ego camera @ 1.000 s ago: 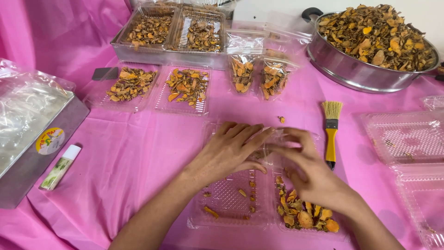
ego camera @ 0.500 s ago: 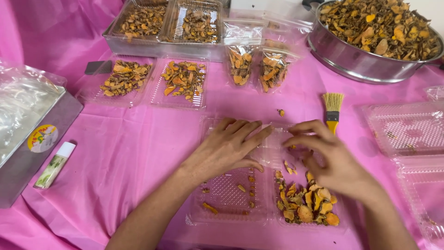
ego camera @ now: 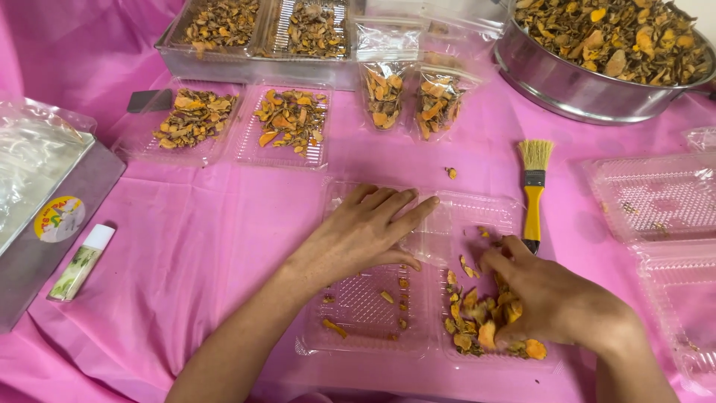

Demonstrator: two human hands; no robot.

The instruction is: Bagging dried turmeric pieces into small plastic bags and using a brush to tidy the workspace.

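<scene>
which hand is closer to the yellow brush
Right. The right hand has its fingertips just below-left of the yellow brush handle's dark tip; the left hand lies flat on the clear tray, farther left.

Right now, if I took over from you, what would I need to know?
Left hand lies flat, fingers spread, pressing on the open clear clamshell tray. Right hand is curled over the pile of orange dried slices in the tray's right half; whether it grips any, I can't tell. The left half holds only a few bits. Two filled trays and two filled bags sit behind; the metal bowl holds many more. Empty trays wait right.
</scene>
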